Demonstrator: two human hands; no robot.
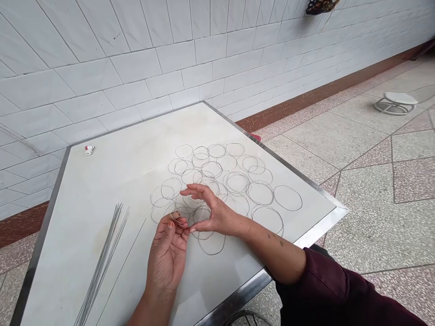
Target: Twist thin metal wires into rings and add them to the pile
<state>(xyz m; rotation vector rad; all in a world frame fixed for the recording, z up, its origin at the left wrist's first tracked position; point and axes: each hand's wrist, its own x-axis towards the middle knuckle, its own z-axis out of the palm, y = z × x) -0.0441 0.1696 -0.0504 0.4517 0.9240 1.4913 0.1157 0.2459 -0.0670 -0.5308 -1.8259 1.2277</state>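
My left hand, palm up, pinches a thin wire ring between thumb and fingers. Beside it, my right hand is held in a C shape, its thumb and fingers apart; the thumb tip is close to the left fingertips, and I cannot tell whether it touches the ring. Under and beyond both hands lie many thin wire rings, spread out and partly overlapping. Left of my left hand is a bundle of straight wires, and a single straight wire lies apart from it.
The white table has a metal edge and stands near a white tiled wall. A small red and white item sits at the far left corner. On the floor at right is a low round stool. A dark patterned thing hangs above.
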